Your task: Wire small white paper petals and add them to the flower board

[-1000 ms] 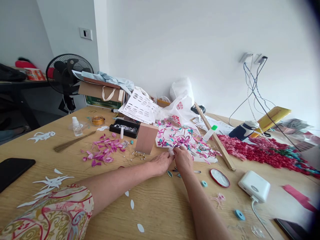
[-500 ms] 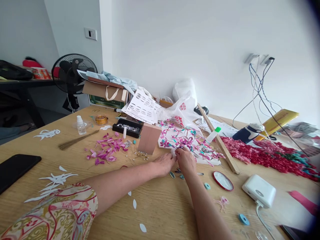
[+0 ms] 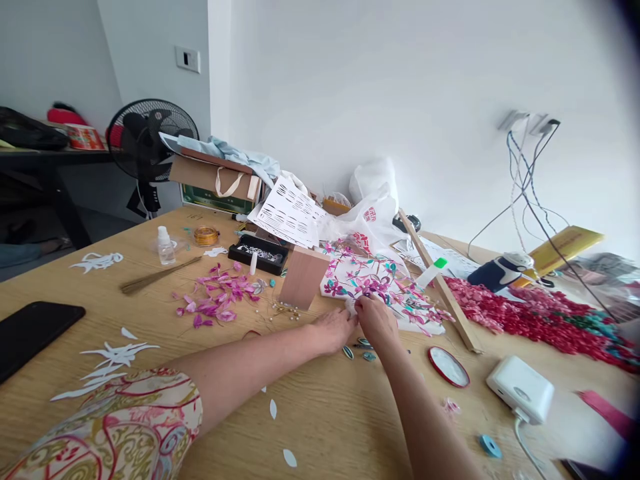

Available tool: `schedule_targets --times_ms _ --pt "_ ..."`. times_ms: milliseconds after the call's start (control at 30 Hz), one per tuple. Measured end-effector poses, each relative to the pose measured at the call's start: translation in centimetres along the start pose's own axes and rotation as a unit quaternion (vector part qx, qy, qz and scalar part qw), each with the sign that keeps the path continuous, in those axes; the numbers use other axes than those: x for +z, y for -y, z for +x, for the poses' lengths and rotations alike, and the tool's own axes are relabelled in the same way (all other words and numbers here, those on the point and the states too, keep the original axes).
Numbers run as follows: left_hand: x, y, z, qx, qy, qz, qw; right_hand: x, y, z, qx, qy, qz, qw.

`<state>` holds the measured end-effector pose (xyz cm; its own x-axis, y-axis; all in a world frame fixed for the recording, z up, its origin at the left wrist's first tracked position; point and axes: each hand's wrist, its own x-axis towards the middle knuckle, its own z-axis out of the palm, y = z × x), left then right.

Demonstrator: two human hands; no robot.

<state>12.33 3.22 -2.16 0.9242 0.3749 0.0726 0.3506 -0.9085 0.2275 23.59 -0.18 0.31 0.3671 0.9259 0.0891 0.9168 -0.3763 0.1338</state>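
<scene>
My left hand (image 3: 334, 331) and my right hand (image 3: 376, 320) meet at the middle of the table, fingers closed. A small crumpled white wad (image 3: 351, 306) shows between them; its material is too small to tell. My right fingers pinch at it, and my left fingertips are partly hidden beside it. Just beyond lies a white sheet bearing purple and pink flower pieces (image 3: 377, 287). A small leaf-shaped piece (image 3: 348, 352) and a teal spool (image 3: 369, 357) lie close below the hands. Loose pink petals (image 3: 220, 293) are spread to the left.
A wooden block (image 3: 303, 277) stands behind my left hand. A wooden strip (image 3: 440, 287) leans at the right, near a red-rimmed lid (image 3: 449, 367) and a white charger (image 3: 520, 389). White paper cutouts (image 3: 107, 367) and a black phone (image 3: 37, 337) lie at left.
The view has shifted slightly, so most things sit a little further right. Both hands stay together at the white wad. My right forearm now covers a small teal spool seen before.
</scene>
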Motion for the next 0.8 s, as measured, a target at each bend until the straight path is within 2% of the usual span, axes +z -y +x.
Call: schedule_targets --times_ms 400,800 --pt "0.9 0.2 0.4 -0.003 -0.009 -0.007 1.0 -0.43 0.44 -0.02 0.0 0.03 -0.036 0.999" --pt "0.73 0.08 0.41 -0.009 -0.002 -0.016 1.0 -0.42 0.52 -0.34 0.004 0.003 0.014 1.0"
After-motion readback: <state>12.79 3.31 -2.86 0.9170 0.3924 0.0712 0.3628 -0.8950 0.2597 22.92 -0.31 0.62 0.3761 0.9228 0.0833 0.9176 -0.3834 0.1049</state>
